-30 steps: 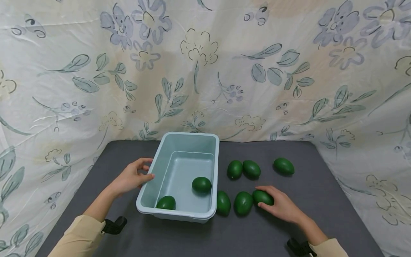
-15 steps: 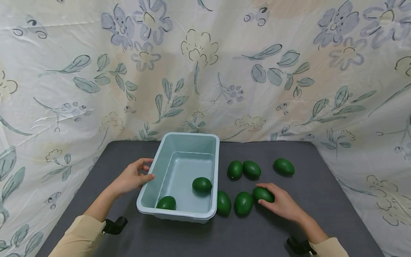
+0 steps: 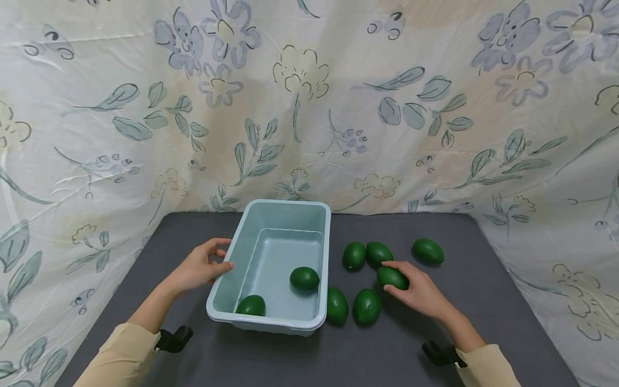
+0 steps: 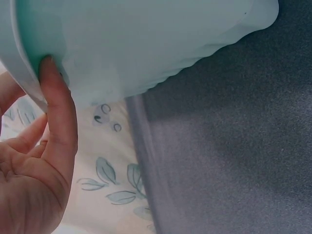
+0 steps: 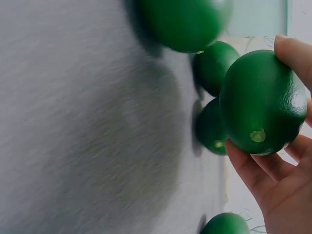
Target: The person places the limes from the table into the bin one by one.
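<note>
My left hand [image 3: 195, 269] holds the left rim of a pale blue-green plastic bin [image 3: 326, 258], thumb and fingers pinching its edge in the left wrist view. Two dark green avocados lie inside: one avocado [image 3: 304, 279] toward the right wall, another avocado [image 3: 251, 305] in the near left corner. To the right of the bin, my right hand [image 3: 420, 290] grips an avocado [image 5: 261, 105] between thumb and fingers. That fruit is raised off the cloth, its shadow apart from it in the right wrist view.
On the dark grey table [image 3: 382, 355], an avocado [image 3: 337, 306] lies against the bin's right side and another avocado [image 3: 366, 307] beside it. Farther back are a pair of avocados [image 3: 354, 256] and a single avocado [image 3: 427, 251]. A floral curtain [image 3: 309, 134] hangs behind.
My right hand has lifted its avocado from the table and moved it up and slightly away from me. The left hand and the bin have stayed in place.
</note>
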`<state>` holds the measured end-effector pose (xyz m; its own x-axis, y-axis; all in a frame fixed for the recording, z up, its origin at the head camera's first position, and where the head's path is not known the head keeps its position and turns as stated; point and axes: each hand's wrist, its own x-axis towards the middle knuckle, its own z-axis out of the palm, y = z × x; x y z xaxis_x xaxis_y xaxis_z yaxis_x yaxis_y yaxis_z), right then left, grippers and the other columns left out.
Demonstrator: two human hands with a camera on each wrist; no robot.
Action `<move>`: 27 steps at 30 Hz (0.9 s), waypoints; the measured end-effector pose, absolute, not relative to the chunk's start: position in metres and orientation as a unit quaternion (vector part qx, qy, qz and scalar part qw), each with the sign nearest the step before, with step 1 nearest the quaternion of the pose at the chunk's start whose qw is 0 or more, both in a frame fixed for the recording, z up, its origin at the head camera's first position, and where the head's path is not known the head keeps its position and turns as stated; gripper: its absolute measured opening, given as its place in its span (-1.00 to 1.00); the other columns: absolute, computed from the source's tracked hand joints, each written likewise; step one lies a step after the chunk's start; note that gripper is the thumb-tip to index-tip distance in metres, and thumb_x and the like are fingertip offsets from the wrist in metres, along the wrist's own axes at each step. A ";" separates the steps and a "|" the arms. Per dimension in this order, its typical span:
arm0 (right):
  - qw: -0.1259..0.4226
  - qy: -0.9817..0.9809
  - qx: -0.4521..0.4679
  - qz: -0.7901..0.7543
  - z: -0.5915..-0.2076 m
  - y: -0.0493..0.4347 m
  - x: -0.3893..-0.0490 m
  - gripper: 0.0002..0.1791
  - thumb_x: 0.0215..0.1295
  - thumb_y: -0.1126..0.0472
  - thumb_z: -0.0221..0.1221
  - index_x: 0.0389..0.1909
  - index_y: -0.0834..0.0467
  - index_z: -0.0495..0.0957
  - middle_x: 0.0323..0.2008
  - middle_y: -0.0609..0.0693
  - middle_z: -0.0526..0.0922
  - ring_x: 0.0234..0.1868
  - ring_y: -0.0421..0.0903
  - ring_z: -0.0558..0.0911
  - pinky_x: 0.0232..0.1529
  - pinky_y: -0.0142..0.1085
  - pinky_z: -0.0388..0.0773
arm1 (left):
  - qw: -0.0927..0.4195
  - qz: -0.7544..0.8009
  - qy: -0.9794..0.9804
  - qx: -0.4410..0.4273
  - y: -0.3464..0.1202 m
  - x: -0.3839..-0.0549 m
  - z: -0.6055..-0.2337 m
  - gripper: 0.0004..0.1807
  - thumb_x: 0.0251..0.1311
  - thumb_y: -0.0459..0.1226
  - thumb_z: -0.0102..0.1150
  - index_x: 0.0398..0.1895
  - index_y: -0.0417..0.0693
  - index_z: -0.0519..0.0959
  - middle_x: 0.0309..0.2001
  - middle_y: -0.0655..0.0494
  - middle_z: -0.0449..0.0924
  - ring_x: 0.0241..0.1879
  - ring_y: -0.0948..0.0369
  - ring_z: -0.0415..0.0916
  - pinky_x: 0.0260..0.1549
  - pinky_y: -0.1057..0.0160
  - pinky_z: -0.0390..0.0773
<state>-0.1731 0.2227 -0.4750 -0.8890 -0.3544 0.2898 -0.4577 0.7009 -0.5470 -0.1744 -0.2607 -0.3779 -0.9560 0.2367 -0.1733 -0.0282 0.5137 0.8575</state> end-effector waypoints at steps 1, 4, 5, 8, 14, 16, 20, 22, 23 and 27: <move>0.082 -0.917 0.222 0.320 -0.472 0.221 -0.175 -0.42 0.11 0.03 0.28 0.17 0.04 0.41 0.03 0.01 0.51 -0.12 -0.10 0.56 -0.25 -0.24 0.51 | 0.136 0.490 0.859 0.061 -0.261 -0.174 -0.378 -0.28 0.17 -0.28 0.18 0.35 -0.18 0.08 -0.07 -0.20 0.36 -0.34 0.11 0.56 -0.48 0.14 0.58; 0.079 -0.915 0.220 0.328 -0.465 0.217 -0.180 -0.42 0.12 0.02 0.27 0.18 0.03 0.39 0.05 0.04 0.49 -0.10 -0.09 0.56 -0.25 -0.24 0.51 | 0.136 0.490 0.859 0.061 -0.260 -0.174 -0.377 -0.28 0.17 -0.28 0.18 0.34 -0.18 0.09 -0.07 -0.20 0.36 -0.34 0.11 0.56 -0.49 0.13 0.58; 0.076 -0.915 0.219 0.330 -0.462 0.216 -0.181 -0.42 0.13 0.01 0.27 0.19 0.03 0.39 0.06 0.04 0.49 -0.10 -0.09 0.55 -0.25 -0.24 0.51 | 0.136 0.489 0.860 0.060 -0.260 -0.174 -0.377 -0.28 0.17 -0.28 0.18 0.34 -0.19 0.09 -0.07 -0.20 0.36 -0.34 0.11 0.56 -0.49 0.13 0.58; 0.066 -0.915 0.213 0.336 -0.456 0.212 -0.186 -0.41 0.15 -0.03 0.24 0.20 0.01 0.37 0.08 0.06 0.47 -0.11 -0.09 0.55 -0.27 -0.25 0.51 | 0.136 0.487 0.861 0.059 -0.259 -0.174 -0.376 -0.27 0.16 -0.27 0.19 0.34 -0.20 0.09 -0.08 -0.20 0.36 -0.34 0.12 0.56 -0.48 0.14 0.58; 0.054 -0.912 0.209 0.349 -0.449 0.202 -0.196 -0.40 0.17 -0.08 0.20 0.22 0.01 0.36 0.10 0.05 0.45 -0.11 -0.10 0.55 -0.25 -0.23 0.50 | 0.136 0.488 0.860 0.059 -0.260 -0.174 -0.376 -0.28 0.16 -0.28 0.19 0.34 -0.20 0.08 -0.09 -0.19 0.37 -0.33 0.11 0.55 -0.47 0.13 0.58; 0.055 -0.911 0.212 0.351 -0.448 0.199 -0.200 -0.40 0.17 -0.09 0.20 0.22 0.00 0.36 0.10 0.04 0.45 -0.10 -0.10 0.55 -0.24 -0.22 0.50 | 0.135 0.488 0.861 0.058 -0.259 -0.175 -0.376 -0.28 0.16 -0.29 0.19 0.34 -0.20 0.08 -0.09 -0.19 0.38 -0.33 0.11 0.55 -0.48 0.13 0.58; 0.063 -0.906 0.222 0.354 -0.443 0.194 -0.207 -0.40 0.17 -0.08 0.20 0.22 0.01 0.36 0.11 0.04 0.45 -0.04 -0.05 0.54 -0.19 -0.17 0.50 | 0.135 0.485 0.862 0.056 -0.259 -0.175 -0.376 -0.28 0.16 -0.28 0.19 0.34 -0.20 0.09 -0.10 -0.18 0.38 -0.34 0.12 0.55 -0.48 0.14 0.58; 0.065 -0.905 0.226 0.355 -0.441 0.191 -0.211 -0.39 0.17 -0.07 0.21 0.23 0.01 0.35 0.11 0.04 0.45 -0.02 -0.04 0.53 -0.17 -0.15 0.50 | 0.134 0.483 0.863 0.056 -0.258 -0.175 -0.376 -0.28 0.16 -0.29 0.19 0.34 -0.20 0.09 -0.10 -0.18 0.37 -0.35 0.12 0.55 -0.48 0.14 0.57; 0.064 -0.904 0.227 0.357 -0.439 0.189 -0.212 -0.39 0.17 -0.07 0.21 0.23 0.01 0.35 0.11 0.04 0.45 -0.02 -0.03 0.53 -0.17 -0.14 0.49 | 0.134 0.482 0.864 0.057 -0.258 -0.175 -0.377 -0.28 0.16 -0.29 0.19 0.34 -0.21 0.09 -0.10 -0.18 0.37 -0.35 0.12 0.55 -0.48 0.14 0.57; 0.055 -0.904 0.226 0.359 -0.434 0.183 -0.219 -0.38 0.16 -0.10 0.20 0.23 0.00 0.34 0.12 0.05 0.44 -0.05 -0.04 0.54 -0.18 -0.14 0.49 | 0.133 0.479 0.866 0.056 -0.259 -0.175 -0.377 -0.29 0.17 -0.29 0.18 0.34 -0.20 0.09 -0.10 -0.18 0.36 -0.36 0.13 0.54 -0.48 0.15 0.57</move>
<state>-0.2186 0.1831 -0.4339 -0.8920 -0.3692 0.2609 -0.4477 0.6409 -0.6236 -0.1752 -0.2585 -0.3774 -0.9586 0.2240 -0.1758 -0.0300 0.5344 0.8447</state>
